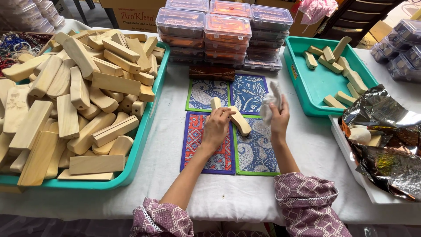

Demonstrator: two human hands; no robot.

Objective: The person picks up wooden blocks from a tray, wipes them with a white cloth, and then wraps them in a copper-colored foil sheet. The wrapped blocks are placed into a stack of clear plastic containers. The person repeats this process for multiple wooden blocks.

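Head view, looking down on a white-covered table (pixel 175 145). Left hand (pixel 215 127) closed over a pale wooden block (pixel 234 117), fingers wrapped round its near-left end, pressing it onto the patterned cloth mats (pixel 206 151). Block lying with its long axis running from upper left to lower right, the free rounded end pointing toward the right hand (pixel 279 119). Right hand raised just beside that end, apart from the wood, fingers pinched shut on a crumpled whitish cloth (pixel 271 98). So: the block directly under the left fingers, and just to the left of and slightly below the right ones; left hand plainly the nearer, already in contact. Off to the left, a teal tray (pixel 144 131) heaped with many similar blocks; to the right, a second teal tray (pixel 315 87) holding only a few. Behind the mats, stacked clear lidded containers (pixel 226 33). At far right, crinkled silver foil (pixel 386 136) on a white tray.
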